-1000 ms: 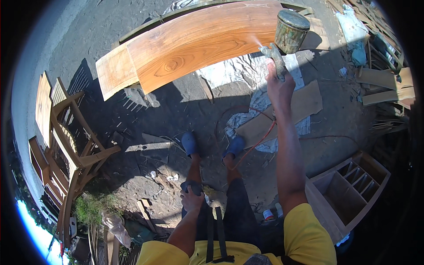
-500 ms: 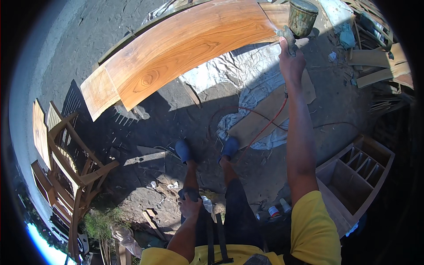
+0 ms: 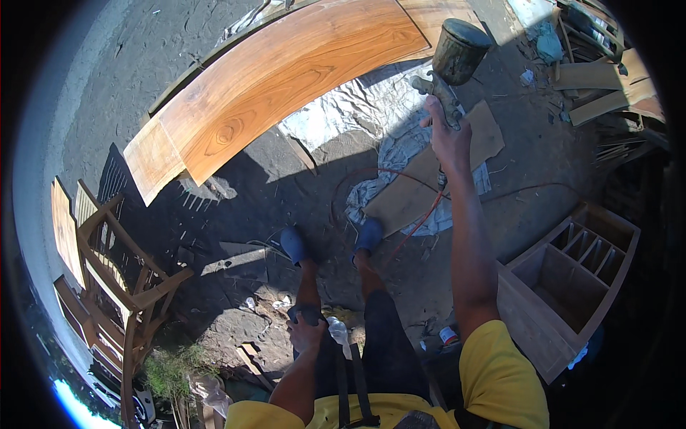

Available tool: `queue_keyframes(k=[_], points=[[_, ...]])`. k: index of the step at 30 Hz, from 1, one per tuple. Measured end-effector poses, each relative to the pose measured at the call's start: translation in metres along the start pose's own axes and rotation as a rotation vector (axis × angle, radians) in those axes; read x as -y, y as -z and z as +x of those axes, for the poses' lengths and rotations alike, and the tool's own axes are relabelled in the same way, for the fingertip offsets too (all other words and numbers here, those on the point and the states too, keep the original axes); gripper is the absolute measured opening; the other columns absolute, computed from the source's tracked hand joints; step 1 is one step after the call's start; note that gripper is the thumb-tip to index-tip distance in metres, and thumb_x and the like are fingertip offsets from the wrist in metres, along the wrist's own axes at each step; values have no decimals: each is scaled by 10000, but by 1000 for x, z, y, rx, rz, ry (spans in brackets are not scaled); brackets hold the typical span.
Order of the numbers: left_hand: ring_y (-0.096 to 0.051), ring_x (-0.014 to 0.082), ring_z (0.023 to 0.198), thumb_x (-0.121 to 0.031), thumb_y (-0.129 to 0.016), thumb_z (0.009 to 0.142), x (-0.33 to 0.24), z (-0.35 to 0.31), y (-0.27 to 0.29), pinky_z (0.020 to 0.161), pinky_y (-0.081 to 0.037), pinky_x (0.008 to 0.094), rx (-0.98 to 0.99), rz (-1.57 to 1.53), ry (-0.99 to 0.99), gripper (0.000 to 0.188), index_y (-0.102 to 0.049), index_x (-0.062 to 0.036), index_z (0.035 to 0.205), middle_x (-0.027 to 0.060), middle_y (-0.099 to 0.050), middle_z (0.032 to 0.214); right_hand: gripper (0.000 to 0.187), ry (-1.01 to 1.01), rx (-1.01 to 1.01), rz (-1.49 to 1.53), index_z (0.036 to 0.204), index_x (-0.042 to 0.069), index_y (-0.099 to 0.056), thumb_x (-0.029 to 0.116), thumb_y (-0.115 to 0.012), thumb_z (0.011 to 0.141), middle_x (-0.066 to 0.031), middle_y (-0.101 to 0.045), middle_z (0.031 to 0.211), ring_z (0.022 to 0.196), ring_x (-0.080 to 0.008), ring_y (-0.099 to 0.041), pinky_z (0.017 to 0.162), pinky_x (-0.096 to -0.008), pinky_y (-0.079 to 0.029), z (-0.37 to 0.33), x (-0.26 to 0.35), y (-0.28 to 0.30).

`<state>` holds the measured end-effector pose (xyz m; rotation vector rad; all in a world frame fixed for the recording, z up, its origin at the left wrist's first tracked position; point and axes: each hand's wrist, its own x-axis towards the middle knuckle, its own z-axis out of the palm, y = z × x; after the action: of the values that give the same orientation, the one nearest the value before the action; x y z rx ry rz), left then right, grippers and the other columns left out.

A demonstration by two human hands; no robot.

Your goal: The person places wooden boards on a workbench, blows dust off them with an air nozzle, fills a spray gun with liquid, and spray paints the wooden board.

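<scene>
My right hand (image 3: 450,141) is closed around a spray gun (image 3: 441,96) with a round, paint-stained cup (image 3: 461,51) on top. An orange-red hose (image 3: 427,214) runs down from its handle. The gun is held apart from the long wooden panel (image 3: 286,93), to the right of its near edge. This panel is smooth, orange-brown and grained, lying over another board (image 3: 153,161) whose paler end sticks out. My left hand (image 3: 306,334) rests low against my dark shorts by the knee, fingers apart; part of them is hard to make out.
A wooden cabinet carcass with compartments (image 3: 572,286) stands at right. Wooden chair frames (image 3: 132,286) are at left. White sheeting (image 3: 357,114) and a plank (image 3: 400,189) lie on the ground, the hose crossing them. Scrap wood (image 3: 607,86) is piled at far right.
My right hand has drawn the spray gun back toward me and left, away from the panel's right end. The fine spray seen earlier at its nozzle no longer shows. My left hand stays put.
</scene>
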<state>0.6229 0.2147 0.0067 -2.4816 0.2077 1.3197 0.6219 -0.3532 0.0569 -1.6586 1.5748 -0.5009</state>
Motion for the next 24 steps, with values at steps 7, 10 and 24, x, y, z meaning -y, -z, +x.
queue_keyframes(k=[7, 10, 24], points=[[-618, 466, 1221, -508, -763, 785, -8, -4, -3, 979, -550, 546, 33, 28, 5, 856, -492, -113, 1495, 294, -520, 1357, 412, -33, 2, 58, 1041, 19, -773, 423, -696, 1006, -63, -730, 795, 740, -129, -644, 690, -342, -486, -1, -25, 3], [-621, 463, 1217, -506, -762, 788, -7, -6, -7, 973, -553, 540, 7, 37, -9, 851, -493, -120, 1497, 291, -515, 1365, 431, -9, -120, 96, 1050, 7, -767, 430, -700, 1002, -69, -730, 779, 745, -136, -646, 723, -348, -484, 11, -23, 12], [-611, 435, 1210, -509, -771, 807, 12, -7, -30, 968, -562, 501, -37, 39, -19, 848, -500, -127, 1514, 259, -523, 1345, 360, 141, 101, 111, 1062, 26, -767, 376, -695, 1025, -51, -688, 729, 710, -123, -631, 696, -342, -491, -105, 6, -56]])
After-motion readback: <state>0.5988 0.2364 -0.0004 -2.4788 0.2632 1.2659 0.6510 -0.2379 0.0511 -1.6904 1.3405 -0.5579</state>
